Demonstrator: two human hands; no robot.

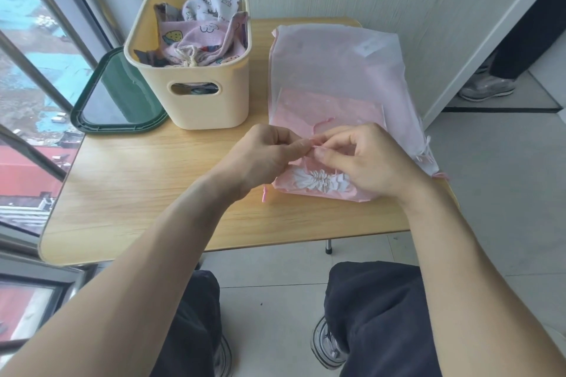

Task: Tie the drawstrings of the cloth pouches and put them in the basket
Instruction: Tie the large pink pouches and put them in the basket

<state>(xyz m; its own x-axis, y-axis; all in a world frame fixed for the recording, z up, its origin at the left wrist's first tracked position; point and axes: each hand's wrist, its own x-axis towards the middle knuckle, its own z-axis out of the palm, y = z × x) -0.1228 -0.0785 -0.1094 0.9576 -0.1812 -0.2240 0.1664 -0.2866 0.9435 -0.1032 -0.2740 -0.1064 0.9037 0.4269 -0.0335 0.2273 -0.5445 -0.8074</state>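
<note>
A pink cloth pouch (330,113) lies on the wooden table (137,180), its gathered white-lined mouth (318,182) facing me. Above that mouth my left hand (263,156) and my right hand (367,156) meet, both pinching the thin pink drawstring (315,144) between thumb and fingers. A loose drawstring end (264,194) hangs by the pouch's left corner. Under the pink pouch lies a larger translucent white pouch (337,58). The cream basket (190,49) stands at the back left and holds several printed pouches with tied strings.
A dark green lid (101,101) lies to the left of the basket, over the table edge near the window. A wall runs behind the table. Another person's shoe (487,87) is on the floor at the right. My knees are below the table's front edge.
</note>
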